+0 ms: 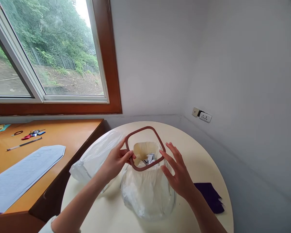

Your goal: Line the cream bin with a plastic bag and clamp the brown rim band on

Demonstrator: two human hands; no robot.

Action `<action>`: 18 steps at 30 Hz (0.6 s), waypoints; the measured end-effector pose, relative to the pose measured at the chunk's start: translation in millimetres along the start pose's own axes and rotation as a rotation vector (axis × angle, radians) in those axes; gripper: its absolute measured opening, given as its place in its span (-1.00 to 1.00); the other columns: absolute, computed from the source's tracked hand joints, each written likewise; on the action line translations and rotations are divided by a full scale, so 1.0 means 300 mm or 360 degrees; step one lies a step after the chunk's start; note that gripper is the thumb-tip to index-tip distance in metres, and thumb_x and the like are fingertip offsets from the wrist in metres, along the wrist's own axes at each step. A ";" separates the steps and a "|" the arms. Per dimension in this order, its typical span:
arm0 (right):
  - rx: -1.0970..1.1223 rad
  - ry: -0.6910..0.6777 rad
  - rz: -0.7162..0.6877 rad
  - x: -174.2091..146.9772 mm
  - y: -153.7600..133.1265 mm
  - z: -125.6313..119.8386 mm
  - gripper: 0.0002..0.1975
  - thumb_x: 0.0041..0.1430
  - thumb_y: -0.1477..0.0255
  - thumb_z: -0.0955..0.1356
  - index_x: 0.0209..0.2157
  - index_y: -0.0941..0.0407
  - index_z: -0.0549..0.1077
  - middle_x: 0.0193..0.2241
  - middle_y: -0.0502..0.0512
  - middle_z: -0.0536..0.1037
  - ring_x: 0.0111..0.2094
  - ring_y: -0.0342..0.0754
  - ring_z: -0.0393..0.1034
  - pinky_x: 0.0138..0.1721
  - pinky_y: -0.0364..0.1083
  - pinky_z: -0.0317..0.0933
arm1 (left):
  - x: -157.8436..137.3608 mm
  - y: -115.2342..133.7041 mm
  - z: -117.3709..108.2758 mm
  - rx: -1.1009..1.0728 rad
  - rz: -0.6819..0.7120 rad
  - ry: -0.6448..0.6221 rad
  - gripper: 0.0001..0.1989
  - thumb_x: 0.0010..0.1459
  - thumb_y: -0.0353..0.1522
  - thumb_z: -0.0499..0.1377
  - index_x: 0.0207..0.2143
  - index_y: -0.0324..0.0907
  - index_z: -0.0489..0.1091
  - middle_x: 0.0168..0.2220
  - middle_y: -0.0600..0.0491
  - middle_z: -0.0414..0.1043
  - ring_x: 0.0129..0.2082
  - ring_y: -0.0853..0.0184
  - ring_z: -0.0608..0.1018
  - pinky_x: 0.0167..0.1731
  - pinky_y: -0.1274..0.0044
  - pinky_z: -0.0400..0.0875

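My left hand [118, 158] pinches the left side of a brown, rounded-square ring [142, 169], which looks like the rim of a trash bin. The ring is held tilted above a bin lined with a whitish plastic bag [147, 194], its edges folded down over the outside. Inside the bin, crumpled paper [150, 158] shows through the ring. My right hand [176, 170] is at the ring's right side, fingers spread, the index fingertip at the frame and the thumb apart from it.
The bin stands on a round cream table [203, 161]. Left of it lies a loose clear plastic bag [94, 158]; a dark purple cloth [210, 195] is at the right. An orange desk [70, 132] beside the table carries papers [26, 174], a pen [24, 144] and keys [36, 132].
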State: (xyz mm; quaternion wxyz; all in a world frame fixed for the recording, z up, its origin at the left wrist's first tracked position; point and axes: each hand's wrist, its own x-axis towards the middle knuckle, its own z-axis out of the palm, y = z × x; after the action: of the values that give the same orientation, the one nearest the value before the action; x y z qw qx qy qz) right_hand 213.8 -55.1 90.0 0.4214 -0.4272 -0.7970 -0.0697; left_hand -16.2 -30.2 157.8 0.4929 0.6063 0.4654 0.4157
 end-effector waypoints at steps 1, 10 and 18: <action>0.0027 -0.0037 0.0027 -0.006 -0.002 0.008 -0.55 0.21 0.42 0.22 0.14 0.02 0.13 0.20 0.16 0.05 0.24 0.08 -0.12 0.15 0.18 0.00 | 0.003 -0.007 0.001 0.0001 -0.0001 -0.0012 -0.24 0.06 -0.20 0.13 0.23 -0.25 -0.12 -0.50 0.08 0.46 -0.46 0.36 0.47 -0.36 0.43 0.43; 0.0062 -0.0086 0.0178 -0.065 -0.008 0.070 -0.52 0.22 0.37 0.19 0.17 0.05 0.09 0.20 0.19 0.10 0.21 0.07 0.00 0.07 0.12 0.17 | 0.022 -0.064 0.013 0.0176 0.0086 0.0104 -0.25 0.10 -0.20 0.06 0.25 -0.26 -0.18 -0.40 0.01 0.50 -0.55 0.42 0.40 -0.45 0.49 0.34; 0.0050 -0.0017 0.0187 -0.082 -0.020 0.080 -0.55 0.22 0.40 0.19 0.15 0.07 0.12 0.18 0.19 0.14 0.19 0.07 0.02 0.07 0.14 0.17 | 0.029 -0.084 0.027 0.0434 0.0186 0.0257 -0.40 0.14 -0.22 0.00 0.21 -0.22 0.00 -0.29 -0.06 0.51 -0.40 0.32 0.47 -0.39 0.45 0.36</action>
State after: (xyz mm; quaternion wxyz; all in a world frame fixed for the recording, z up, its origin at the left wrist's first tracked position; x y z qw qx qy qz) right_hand 201.5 -62.8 58.3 0.4272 -0.4669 -0.7737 -0.0300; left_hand -10.2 -21.5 131.9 0.3420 0.6581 0.5197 0.4241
